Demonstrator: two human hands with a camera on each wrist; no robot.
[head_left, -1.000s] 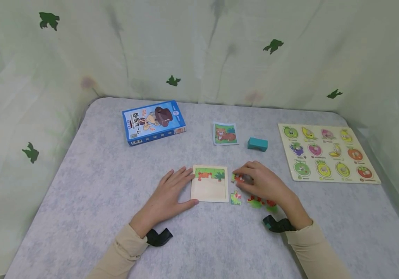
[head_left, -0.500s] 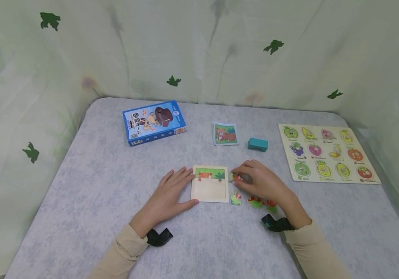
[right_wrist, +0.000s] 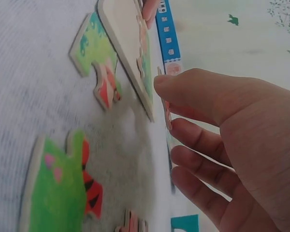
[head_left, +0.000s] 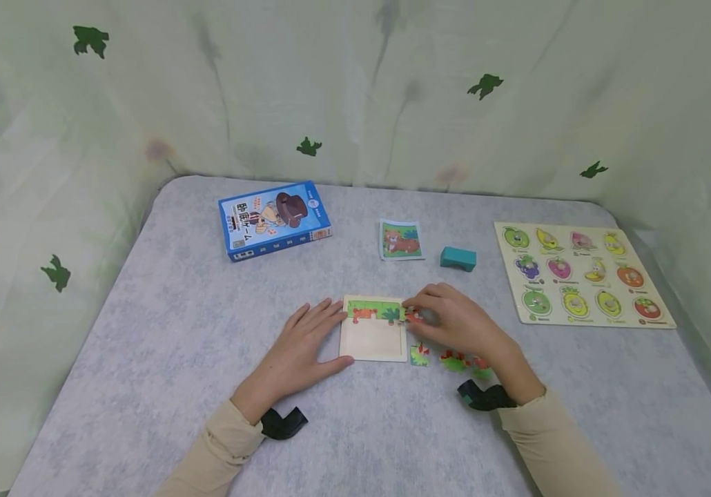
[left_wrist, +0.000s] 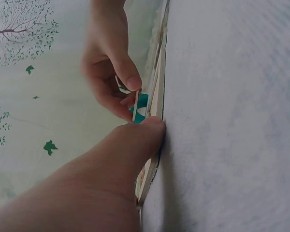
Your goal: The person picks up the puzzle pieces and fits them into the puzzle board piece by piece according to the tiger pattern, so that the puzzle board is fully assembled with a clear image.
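Observation:
My right hand [head_left: 458, 321] pinches a red-and-green jigsaw puzzle piece [right_wrist: 167, 115] between thumb and fingers, raised over the right edge of a small wooden puzzle tray [head_left: 371, 344]. Green-and-orange pieces [head_left: 368, 310] fill the tray's upper strip, and bare wood shows below them. At the tray's left side rests my left hand [head_left: 299, 348], its fingers stretched out and its thumb at the lower left corner. Just right of the tray lies a loose piece [head_left: 420, 355]. Further right, more red-and-green pieces [head_left: 455, 361] lie under the right wrist.
Behind the tray is a small bear picture card [head_left: 401, 240], with a teal block [head_left: 458, 258] beside it. A blue game box [head_left: 275, 219] lies at the back left. On the right is a wooden fruit puzzle board [head_left: 585, 276]. A patterned curtain [head_left: 355, 90] hangs behind the table.
My right hand has moved left with the puzzle piece, from beside the tray to over its right edge. The left hand has stayed in place.

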